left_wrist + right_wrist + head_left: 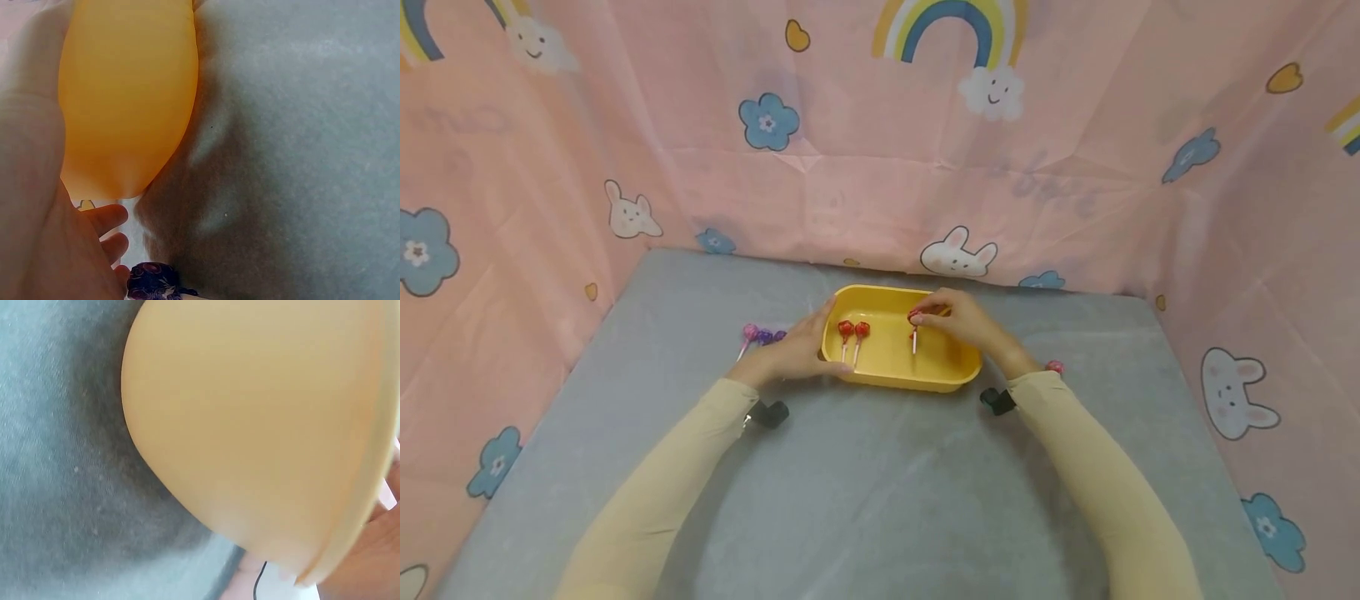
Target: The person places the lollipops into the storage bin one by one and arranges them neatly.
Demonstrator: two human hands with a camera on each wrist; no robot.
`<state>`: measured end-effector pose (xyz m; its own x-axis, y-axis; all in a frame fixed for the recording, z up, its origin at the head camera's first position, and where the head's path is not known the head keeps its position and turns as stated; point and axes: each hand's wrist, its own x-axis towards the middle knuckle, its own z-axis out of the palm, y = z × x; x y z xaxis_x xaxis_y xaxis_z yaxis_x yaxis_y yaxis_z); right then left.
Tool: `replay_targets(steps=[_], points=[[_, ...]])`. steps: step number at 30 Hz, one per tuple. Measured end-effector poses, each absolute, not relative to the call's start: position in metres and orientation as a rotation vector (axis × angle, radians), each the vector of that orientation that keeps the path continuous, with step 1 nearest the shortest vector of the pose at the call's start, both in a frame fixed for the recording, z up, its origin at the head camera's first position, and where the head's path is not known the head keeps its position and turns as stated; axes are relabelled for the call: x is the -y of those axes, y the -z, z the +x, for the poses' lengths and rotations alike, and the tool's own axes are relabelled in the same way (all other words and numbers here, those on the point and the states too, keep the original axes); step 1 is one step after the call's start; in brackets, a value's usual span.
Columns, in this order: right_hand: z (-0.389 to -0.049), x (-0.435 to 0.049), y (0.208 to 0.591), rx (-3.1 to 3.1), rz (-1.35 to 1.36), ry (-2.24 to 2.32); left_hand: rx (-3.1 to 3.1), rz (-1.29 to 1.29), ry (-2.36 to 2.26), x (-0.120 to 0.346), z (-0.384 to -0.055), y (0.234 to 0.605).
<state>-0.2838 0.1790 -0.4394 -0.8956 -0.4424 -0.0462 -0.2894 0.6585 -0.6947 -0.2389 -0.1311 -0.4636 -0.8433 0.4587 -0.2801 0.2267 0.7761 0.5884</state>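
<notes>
A yellow tray [891,379] stands near the back of the table, with two red lollipops [854,330] side by side at its left end. My left hand [793,348] grips that left end, thumb at the front rim and fingers along the far side. Over the right half of the tray, my right hand [958,319] pinches another red lollipop [914,333] near its head, with the white stick pointing down. In the left wrist view the fingers [109,219] show beyond the tray's outer wall [128,94]. The tray wall [250,425] covers most of the right wrist view.
Left of the tray, partly behind my left hand, lie a pink lollipop [750,332] and purple ones [765,337]. A pink-red lollipop head [1055,367] shows beside my right sleeve. A patterned pink cloth [850,183] hangs behind the grey table [880,500].
</notes>
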Motion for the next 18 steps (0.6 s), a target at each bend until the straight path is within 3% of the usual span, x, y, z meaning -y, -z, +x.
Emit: replay_targets(steps=[18], points=[[-0.280,-0.169,0.450,-2.669,-0.614,1.050,-2.565,0.528,-0.773,0.131,-0.238,0.464]])
